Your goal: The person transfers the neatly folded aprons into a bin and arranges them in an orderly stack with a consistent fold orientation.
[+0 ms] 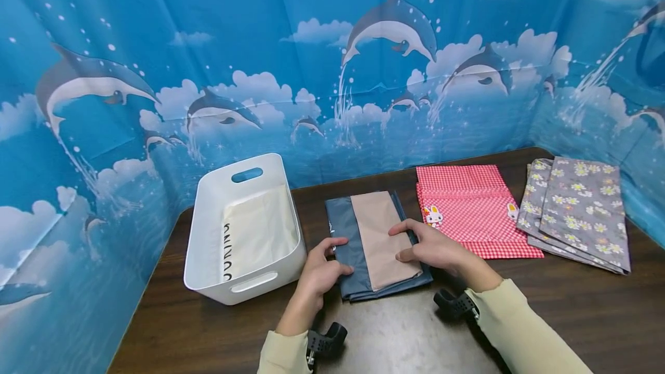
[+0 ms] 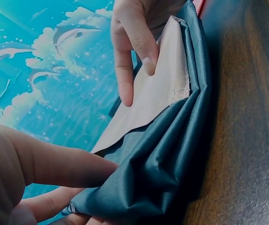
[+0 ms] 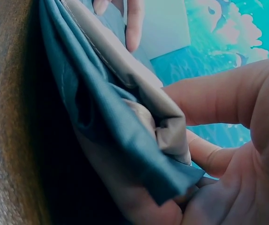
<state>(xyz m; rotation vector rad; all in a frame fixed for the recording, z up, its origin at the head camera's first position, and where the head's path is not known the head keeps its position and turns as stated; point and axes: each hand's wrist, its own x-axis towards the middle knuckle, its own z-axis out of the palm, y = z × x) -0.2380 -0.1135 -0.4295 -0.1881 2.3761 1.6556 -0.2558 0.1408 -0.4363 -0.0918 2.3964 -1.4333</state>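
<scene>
A folded dark blue and beige cloth (image 1: 387, 253) lies flat in layers on the table, the beige panel on top. My left hand (image 1: 321, 267) grips its left side; in the left wrist view the thumb (image 2: 73, 161) presses the blue fabric from above, with fingers under the edge. On the other side my right hand (image 1: 433, 247) holds the right edge. The right wrist view shows that hand's thumb (image 3: 214, 98) on top and fingers beneath the bunched layers. What kind of item the folded cloth is, I cannot tell.
Left of the cloth stands a white plastic basket (image 1: 208, 247) holding a folded cream cloth (image 1: 262, 232) with black lettering. To the right lie a red gingham cloth (image 1: 473, 212) with rabbit figures and grey daisy-print cloths (image 1: 584, 212). A dolphin-print curtain (image 1: 312, 74) hangs behind the table (image 1: 395, 339).
</scene>
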